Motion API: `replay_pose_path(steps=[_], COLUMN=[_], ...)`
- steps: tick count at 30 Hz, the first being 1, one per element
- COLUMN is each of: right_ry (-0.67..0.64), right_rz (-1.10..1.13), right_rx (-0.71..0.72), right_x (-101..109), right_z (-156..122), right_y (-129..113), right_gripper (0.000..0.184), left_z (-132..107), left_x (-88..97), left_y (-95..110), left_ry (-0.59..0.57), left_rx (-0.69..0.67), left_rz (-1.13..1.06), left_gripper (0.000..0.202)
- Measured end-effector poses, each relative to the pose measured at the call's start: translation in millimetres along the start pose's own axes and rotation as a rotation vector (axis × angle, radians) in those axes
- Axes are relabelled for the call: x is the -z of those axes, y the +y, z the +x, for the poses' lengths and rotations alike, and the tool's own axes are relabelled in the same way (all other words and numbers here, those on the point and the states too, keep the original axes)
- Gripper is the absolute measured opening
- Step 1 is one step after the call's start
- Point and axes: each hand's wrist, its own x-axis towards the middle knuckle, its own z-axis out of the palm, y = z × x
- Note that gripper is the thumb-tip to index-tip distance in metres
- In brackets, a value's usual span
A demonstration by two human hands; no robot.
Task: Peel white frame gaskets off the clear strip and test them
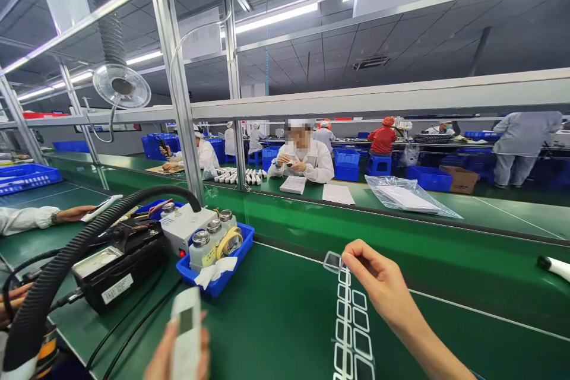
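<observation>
My left hand [164, 351] is closed around a white remote control [186, 347] with a small grey display, at the lower middle of the head view; it is a little blurred. On the right, thumb and fingers of my right hand [388, 286] pinch the edge of a small clear rectangular window piece with a pale border [332, 262]. Below these fingertips runs a strip of white-framed window pieces [352, 328] in two rows on the green bench. Whether the pinched piece still touches the strip's top end I cannot tell.
A blue tray [218, 288] holds metal-capped bottles and tape. Left of it are a black device [118, 273] and a thick black hose [57, 249]. Another person's hand [75, 214] holds a white item. A white-and-black object [554, 266] lies far right.
</observation>
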Motion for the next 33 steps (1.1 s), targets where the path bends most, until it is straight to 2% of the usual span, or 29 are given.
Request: replay_pose_path(steps=[2, 5, 7, 9, 11, 14, 21, 28, 33], right_ry=[-0.028, -0.019, 0.004, 0.013, -0.002, -0.055, -0.151, -0.2, -0.178], right_rz=[0.04, 0.066, 0.056, 0.034, 0.0, -0.054, -0.037, -0.029, -0.1], right_rx=[0.01, 0.026, 0.025, 0.006, -0.016, -0.028, -0.052, -0.093, -0.081], right_x=[-5, -7, -2, 4, 8, 5, -22, -24, -26], right_z=[6, 10, 10, 9, 9, 9, 6, 1, -1], right_y=[7, 21, 32, 42, 50, 57, 60, 62, 59], right_gripper=[0.027, 0.027, 0.026, 0.026, 0.026, 0.026, 0.023, 0.022, 0.022], left_z=[-2, 6, 12, 15, 14, 10, 6, 2, 3], left_x=[-47.8, -120.4, -152.6, -168.0, -170.7, -164.9, -160.6, -160.7, -158.5], left_y=[-16, -42, -60, -75, -85, -92, -94, -92, -94], left_ry=[-0.236, -0.407, -0.477, -0.509, -0.524, -0.547, -0.555, -0.59, -0.603], left_rx=[0.064, 0.171, 0.209, 0.227, 0.234, 0.237, 0.227, 0.224, 0.22], left_rz=[-0.083, -0.043, 0.004, 0.046, 0.085, 0.137, 0.124, 0.124, 0.136], left_gripper=[0.061, 0.048, 0.047, 0.051, 0.056, 0.06, 0.052, 0.054, 0.054])
